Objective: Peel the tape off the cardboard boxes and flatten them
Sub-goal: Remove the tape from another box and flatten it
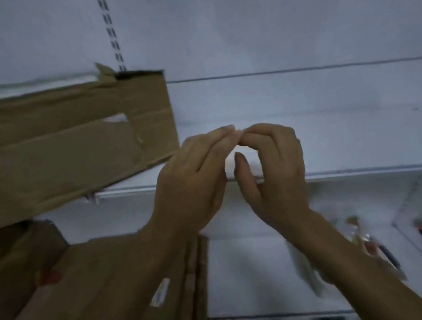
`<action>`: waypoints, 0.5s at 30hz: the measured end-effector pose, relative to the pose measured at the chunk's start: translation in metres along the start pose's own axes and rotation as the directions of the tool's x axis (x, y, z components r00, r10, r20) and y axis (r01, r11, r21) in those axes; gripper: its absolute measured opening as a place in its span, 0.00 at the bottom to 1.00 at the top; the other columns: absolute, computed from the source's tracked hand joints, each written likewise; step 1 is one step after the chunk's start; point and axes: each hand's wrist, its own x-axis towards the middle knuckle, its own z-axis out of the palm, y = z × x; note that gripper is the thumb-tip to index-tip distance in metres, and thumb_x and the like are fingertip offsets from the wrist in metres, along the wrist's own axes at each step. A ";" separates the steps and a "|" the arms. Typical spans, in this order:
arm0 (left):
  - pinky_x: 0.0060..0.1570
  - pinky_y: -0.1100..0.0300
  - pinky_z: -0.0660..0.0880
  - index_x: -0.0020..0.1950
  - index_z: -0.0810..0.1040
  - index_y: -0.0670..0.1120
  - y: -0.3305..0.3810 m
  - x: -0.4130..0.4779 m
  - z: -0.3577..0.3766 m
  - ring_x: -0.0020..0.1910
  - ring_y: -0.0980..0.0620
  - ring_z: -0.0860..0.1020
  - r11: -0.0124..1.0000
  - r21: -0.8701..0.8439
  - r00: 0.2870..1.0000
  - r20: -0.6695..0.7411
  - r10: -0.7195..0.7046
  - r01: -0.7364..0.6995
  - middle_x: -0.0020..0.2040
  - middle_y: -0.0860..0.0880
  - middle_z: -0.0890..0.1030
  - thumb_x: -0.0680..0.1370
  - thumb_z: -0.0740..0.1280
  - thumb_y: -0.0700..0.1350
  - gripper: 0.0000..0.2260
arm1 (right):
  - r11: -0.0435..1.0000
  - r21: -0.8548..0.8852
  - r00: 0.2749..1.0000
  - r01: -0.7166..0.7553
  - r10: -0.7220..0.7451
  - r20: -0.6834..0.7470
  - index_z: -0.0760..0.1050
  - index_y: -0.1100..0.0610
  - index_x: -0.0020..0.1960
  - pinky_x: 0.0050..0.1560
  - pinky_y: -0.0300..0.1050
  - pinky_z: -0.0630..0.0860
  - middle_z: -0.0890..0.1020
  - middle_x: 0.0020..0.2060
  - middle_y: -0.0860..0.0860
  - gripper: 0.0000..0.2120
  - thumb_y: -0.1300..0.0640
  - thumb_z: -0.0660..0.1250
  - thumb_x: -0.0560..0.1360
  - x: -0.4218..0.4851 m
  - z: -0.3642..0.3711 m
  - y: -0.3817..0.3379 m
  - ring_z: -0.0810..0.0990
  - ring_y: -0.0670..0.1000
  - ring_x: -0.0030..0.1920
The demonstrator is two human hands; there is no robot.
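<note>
Lower left, flattened cardboard (101,288) lies stacked; another box (67,143) rests upper left on a shelf (332,131). Left hand (193,180) and right hand (273,169) touch fingertips mid-frame; whether they hold anything, I cannot tell. Box looks light, stiff; take its free edge.
</note>
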 end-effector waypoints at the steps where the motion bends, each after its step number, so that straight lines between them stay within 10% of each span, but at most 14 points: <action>1: 0.65 0.57 0.69 0.65 0.76 0.37 -0.010 0.004 -0.022 0.61 0.44 0.77 0.997 0.060 0.996 -0.073 -0.051 0.055 0.64 0.41 0.77 0.78 0.61 0.34 0.15 | 0.999 0.048 1.000 0.015 -0.015 0.005 0.79 0.64 0.51 0.51 0.47 0.71 0.81 0.49 0.59 0.08 0.62 0.66 0.74 0.022 0.015 -0.016 0.77 0.56 0.51; 5: 0.68 0.61 0.62 0.65 0.74 0.42 -0.051 -0.008 -0.103 0.64 0.50 0.71 0.915 0.175 0.852 -0.460 -0.250 0.364 0.64 0.45 0.74 0.77 0.64 0.39 0.16 | 0.968 0.233 0.994 0.089 -0.102 0.044 0.78 0.63 0.57 0.57 0.49 0.73 0.79 0.55 0.58 0.12 0.63 0.68 0.73 0.087 0.066 -0.077 0.77 0.57 0.56; 8: 0.69 0.49 0.66 0.67 0.67 0.53 -0.071 -0.038 -0.143 0.67 0.52 0.68 0.747 -0.134 0.524 -0.633 -0.571 0.652 0.65 0.53 0.69 0.77 0.66 0.42 0.20 | 0.952 0.295 0.978 0.079 -0.131 0.162 0.75 0.60 0.63 0.62 0.49 0.71 0.78 0.61 0.56 0.17 0.57 0.66 0.76 0.123 0.099 -0.113 0.74 0.56 0.62; 12: 0.72 0.47 0.64 0.74 0.58 0.57 -0.100 -0.067 -0.171 0.73 0.53 0.62 0.568 -0.323 0.366 -0.510 -0.778 0.757 0.75 0.56 0.58 0.75 0.70 0.49 0.32 | 0.977 0.172 0.852 0.122 -0.192 0.486 0.70 0.54 0.70 0.71 0.50 0.59 0.74 0.67 0.51 0.23 0.44 0.62 0.79 0.128 0.144 -0.135 0.69 0.52 0.68; 15: 0.66 0.42 0.70 0.74 0.54 0.65 -0.119 -0.069 -0.183 0.71 0.49 0.66 0.398 -0.604 0.216 -0.353 -0.910 0.690 0.77 0.53 0.56 0.63 0.76 0.60 0.45 | 0.975 0.166 0.890 0.149 -0.206 0.408 0.73 0.53 0.64 0.66 0.48 0.61 0.77 0.60 0.49 0.23 0.38 0.62 0.76 0.104 0.158 -0.137 0.72 0.51 0.61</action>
